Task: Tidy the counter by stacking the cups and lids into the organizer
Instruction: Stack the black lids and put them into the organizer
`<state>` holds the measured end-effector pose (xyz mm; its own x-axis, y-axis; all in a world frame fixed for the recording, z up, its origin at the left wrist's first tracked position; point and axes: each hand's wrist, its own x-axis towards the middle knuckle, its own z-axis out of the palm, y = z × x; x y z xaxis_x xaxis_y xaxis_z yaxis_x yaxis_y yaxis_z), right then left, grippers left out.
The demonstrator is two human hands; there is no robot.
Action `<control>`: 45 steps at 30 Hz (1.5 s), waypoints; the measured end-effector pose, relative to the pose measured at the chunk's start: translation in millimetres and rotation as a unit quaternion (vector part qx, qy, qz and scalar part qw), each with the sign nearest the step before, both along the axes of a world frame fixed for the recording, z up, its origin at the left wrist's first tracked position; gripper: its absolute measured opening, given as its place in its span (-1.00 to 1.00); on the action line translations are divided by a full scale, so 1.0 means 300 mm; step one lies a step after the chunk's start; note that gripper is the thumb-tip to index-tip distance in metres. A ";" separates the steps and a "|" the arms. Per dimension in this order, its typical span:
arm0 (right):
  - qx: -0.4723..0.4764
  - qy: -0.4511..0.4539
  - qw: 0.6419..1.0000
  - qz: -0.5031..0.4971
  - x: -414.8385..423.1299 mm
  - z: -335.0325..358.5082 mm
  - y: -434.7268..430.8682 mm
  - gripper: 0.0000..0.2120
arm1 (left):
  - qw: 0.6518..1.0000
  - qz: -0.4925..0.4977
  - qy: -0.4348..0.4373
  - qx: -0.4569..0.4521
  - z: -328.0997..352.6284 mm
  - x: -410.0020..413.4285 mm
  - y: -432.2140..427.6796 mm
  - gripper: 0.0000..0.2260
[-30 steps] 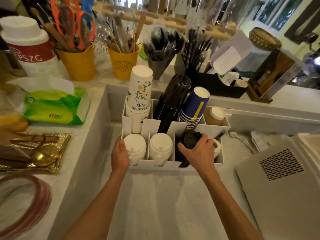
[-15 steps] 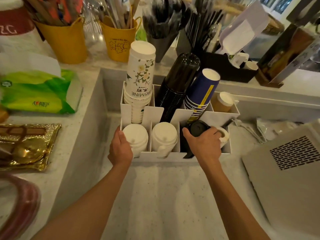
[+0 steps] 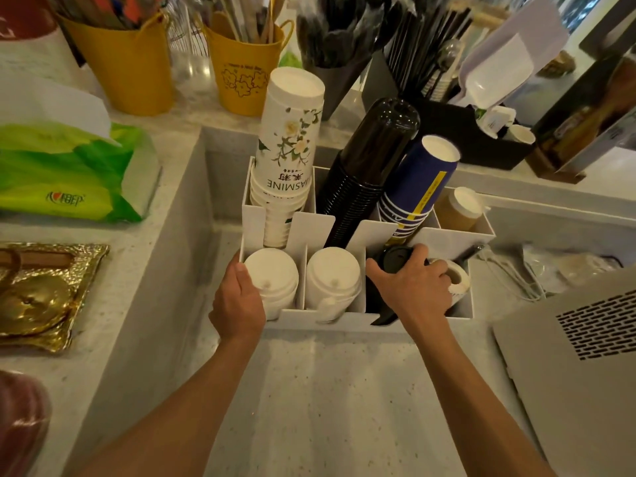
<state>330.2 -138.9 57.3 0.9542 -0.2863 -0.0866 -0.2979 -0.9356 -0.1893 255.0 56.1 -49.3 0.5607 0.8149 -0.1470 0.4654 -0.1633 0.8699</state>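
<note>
1. Head view: left hand [image 3: 237,306] clasps the organizer's [image 3: 447,241] near-left corner on the bench [image 3: 327,390]; right hand [image 3: 414,290] grips black lids [image 3: 395,258] in the near-right slot.
2. Pushing hard could tip the leaning black cups [image 3: 368,173].

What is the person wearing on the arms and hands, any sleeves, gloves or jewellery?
Nothing shows on either. The left hand and right hand are bare, with no gloves, and no rings that can be seen. Both forearms are bare up to the frame's bottom edge: no sleeve, watch or bracelet in view. Fingernails look short and unpainted.
</note>
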 end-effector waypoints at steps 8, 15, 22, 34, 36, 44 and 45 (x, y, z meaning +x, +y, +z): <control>0.017 0.094 0.993 0.066 0.021 0.052 -0.043 -0.02 | 1.000 -0.003 0.012 0.007 0.028 0.002 -0.008 -0.60; -0.008 0.119 0.982 0.146 0.023 0.133 -0.161 0.04 | 0.999 -0.014 0.016 0.026 0.027 -0.005 -0.006 -0.61; 0.016 0.132 0.956 0.261 0.032 0.142 -0.164 -0.10 | 0.999 -0.010 0.013 0.029 0.014 0.000 -0.001 -0.62; -0.032 0.125 0.952 0.276 0.044 0.143 -0.174 -0.10 | 0.999 -0.002 -0.012 0.033 0.004 -0.005 -0.009 -0.59; -0.041 0.115 0.952 0.282 0.037 0.145 -0.174 -0.08 | 1.000 -0.001 -0.004 0.027 0.008 -0.008 -0.009 -0.59; -0.024 0.099 0.955 0.280 0.045 0.128 -0.187 -0.08 | 0.999 -0.007 0.025 0.028 0.020 0.000 -0.006 -0.58; -0.010 0.095 0.955 0.281 0.038 0.123 -0.195 -0.08 | 0.999 -0.009 0.028 0.025 0.024 -0.003 -0.006 -0.58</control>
